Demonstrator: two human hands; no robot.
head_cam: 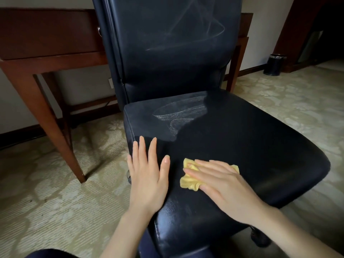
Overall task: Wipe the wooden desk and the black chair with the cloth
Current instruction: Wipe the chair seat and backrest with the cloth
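Under the flat right hand, a crumpled yellow cloth was pressed onto the black leather chair seat; the left hand rested open beside it. Seat-wiping seemed underway, next needing strokes toward the dusty streaks beyond the fingers.

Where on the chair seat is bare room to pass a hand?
Bare: the seat right of the right hand and behind both hands up to the backrest. Crowded: front left, where the left hand and the cloth lie.
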